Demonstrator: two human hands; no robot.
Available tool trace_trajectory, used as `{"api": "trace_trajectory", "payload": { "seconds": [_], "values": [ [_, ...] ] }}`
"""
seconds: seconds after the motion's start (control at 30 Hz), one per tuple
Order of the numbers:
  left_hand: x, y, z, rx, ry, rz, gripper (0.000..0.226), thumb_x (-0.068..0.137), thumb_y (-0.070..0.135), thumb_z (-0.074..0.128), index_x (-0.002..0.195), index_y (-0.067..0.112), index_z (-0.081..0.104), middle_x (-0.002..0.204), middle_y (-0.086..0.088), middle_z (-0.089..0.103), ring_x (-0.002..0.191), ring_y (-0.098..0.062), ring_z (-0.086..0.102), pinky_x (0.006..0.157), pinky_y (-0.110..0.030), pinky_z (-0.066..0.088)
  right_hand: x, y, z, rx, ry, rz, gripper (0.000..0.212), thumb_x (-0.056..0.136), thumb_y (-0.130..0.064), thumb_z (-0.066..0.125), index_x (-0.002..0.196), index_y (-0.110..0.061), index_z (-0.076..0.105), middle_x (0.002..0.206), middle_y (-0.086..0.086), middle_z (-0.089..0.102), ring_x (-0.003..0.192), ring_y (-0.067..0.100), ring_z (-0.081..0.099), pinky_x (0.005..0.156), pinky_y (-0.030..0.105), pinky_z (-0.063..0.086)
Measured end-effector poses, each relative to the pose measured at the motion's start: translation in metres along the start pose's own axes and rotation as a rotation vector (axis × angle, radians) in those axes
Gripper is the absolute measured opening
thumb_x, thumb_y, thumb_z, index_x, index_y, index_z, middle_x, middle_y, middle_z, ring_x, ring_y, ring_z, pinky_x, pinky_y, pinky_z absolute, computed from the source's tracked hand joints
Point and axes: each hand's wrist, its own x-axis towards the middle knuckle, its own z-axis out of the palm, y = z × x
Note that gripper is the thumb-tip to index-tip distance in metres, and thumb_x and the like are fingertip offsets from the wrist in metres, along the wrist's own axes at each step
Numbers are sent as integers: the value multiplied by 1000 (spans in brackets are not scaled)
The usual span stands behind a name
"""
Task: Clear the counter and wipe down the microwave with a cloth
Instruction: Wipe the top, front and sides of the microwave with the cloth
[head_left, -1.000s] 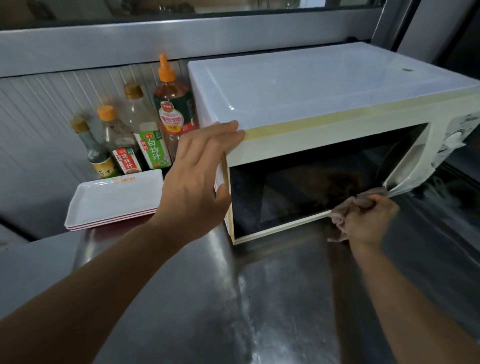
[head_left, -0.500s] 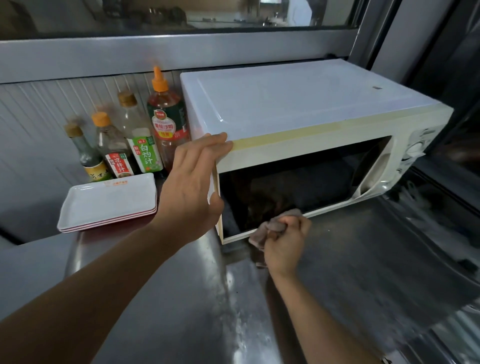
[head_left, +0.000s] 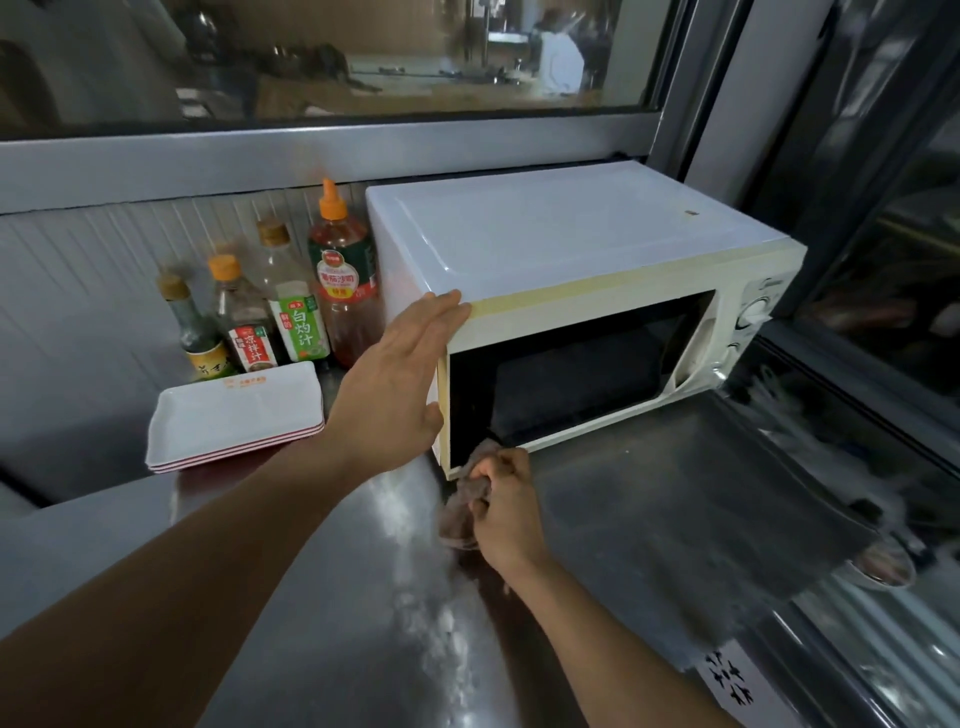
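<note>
**Steel counter, white microwave, two hands at its front left corner**

Stainless steel counter (head_left: 332, 623) fills the lower part of the view, dull and streaked with reflections. On it, toward the back right, stands a white microwave (head_left: 561, 244) with a yellowed front frame and a dark glass door; its dials sit at the right end of the front.

The left hand (head_left: 400, 384) is spread flat, fingers straight and together, against the microwave's front left corner — fingertips reaching the top edge, thumb lying along the door frame. It grasps nothing; it only presses against the casing.

The right hand (head_left: 501, 499) is curled into a fist around a bunched, greyish-brown cloth (head_left: 460, 512). The cloth's upper part touches the bottom left corner of the microwave door, right where the front meets the counter; the rest hangs out of the fist down to the steel surface.

To the left of the microwave, against the ribbed metal back wall, four sauce bottles stand upright in a close row — the tallest, an orange-capped bottle (head_left: 343, 275) with a red and green label, just beside the microwave's side. In front of the bottles lies a small stack of white rectangular trays (head_left: 234, 421) with red edges.

A window ledge and glass run behind the counter.
</note>
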Motion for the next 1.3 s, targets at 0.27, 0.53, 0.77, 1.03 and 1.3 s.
{"api": "trace_trajectory", "payload": {
  "seconds": [0.27, 0.53, 0.77, 1.03, 1.3],
  "values": [
    [-10, 10, -29, 35, -204, -96, 97, 72, 7, 67, 150, 28, 13, 158, 14, 1, 118, -23, 53, 78, -40, 54, -23, -29, -66, -128, -47, -52, 18, 86, -3, 54, 102, -10, 60, 112, 9, 50, 98, 23, 52, 83, 26, 43],
    [-72, 10, -55, 118, -394, -267, 82, 80, 18, 67, 147, 28, 20, 154, 7, 21, 125, -20, 46, 87, -37, 49, -30, -55, -113, -223, -146, -126, 22, 87, -3, 53, 107, -10, 58, 113, 11, 48, 102, 25, 50, 85, 27, 41],
    [-131, 29, -76, 122, -431, -479, 77, 82, 20, 67, 146, 25, 25, 150, 0, 32, 133, -20, 38, 106, -34, 37, -34, -67, -123, -239, -219, -256, 23, 86, -5, 55, 107, -12, 59, 114, 10, 48, 101, 25, 50, 84, 28, 42],
    [-177, 54, -103, 188, -486, -611, 75, 83, 21, 63, 146, 26, 24, 152, 3, 29, 135, -19, 36, 105, -34, 37, -49, -86, -115, -133, -269, -316, 20, 84, 1, 53, 94, -16, 58, 101, -6, 41, 85, 11, 49, 81, 19, 40],
    [-182, 38, -122, 182, -463, -580, 73, 83, 20, 64, 145, 25, 26, 149, 0, 33, 132, -21, 39, 105, -38, 38, -51, -117, -111, -159, -215, -324, 22, 84, 1, 53, 94, -17, 60, 104, -2, 44, 89, 16, 53, 84, 26, 47]
  ]
}}
